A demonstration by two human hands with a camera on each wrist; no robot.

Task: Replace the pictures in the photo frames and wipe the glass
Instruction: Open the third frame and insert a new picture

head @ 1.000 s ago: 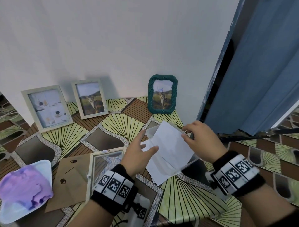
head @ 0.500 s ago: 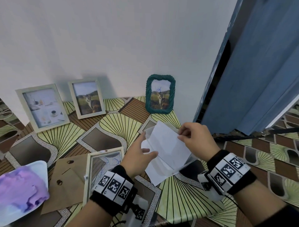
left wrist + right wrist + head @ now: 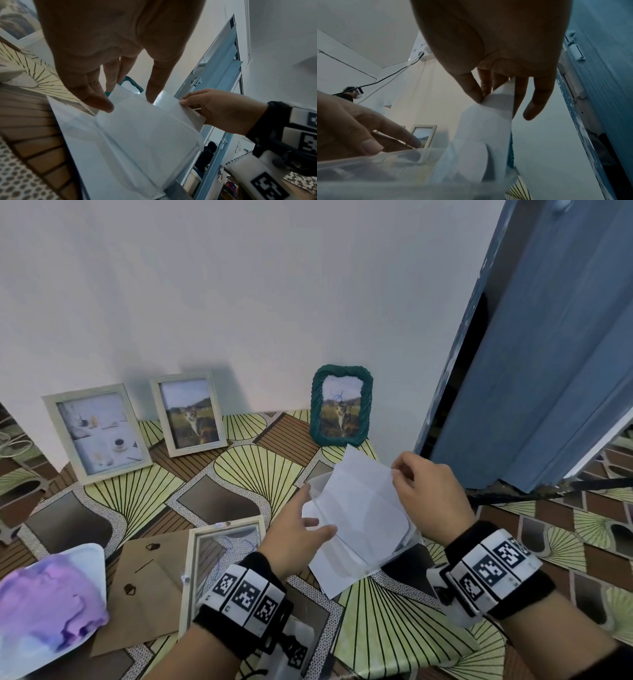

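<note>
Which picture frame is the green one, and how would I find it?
Look along the white wall where three frames stand on the patterned table. The green frame stands apart, nearest the blue door. It alone has a dark green twisted rope border; the others are plain and pale.

right hand (image 3: 501,75): white sheet (image 3: 489,121) is pinched at its top edge
left hand (image 3: 356,128): fingers are laid straight by clear plastic sleeve (image 3: 376,166)

The right hand (image 3: 426,501) has lifted the white sheet's (image 3: 363,505) far edge higher out of the clear sleeve (image 3: 394,556); the left hand's (image 3: 294,534) fingers have spread against the sleeve's near side.
</note>
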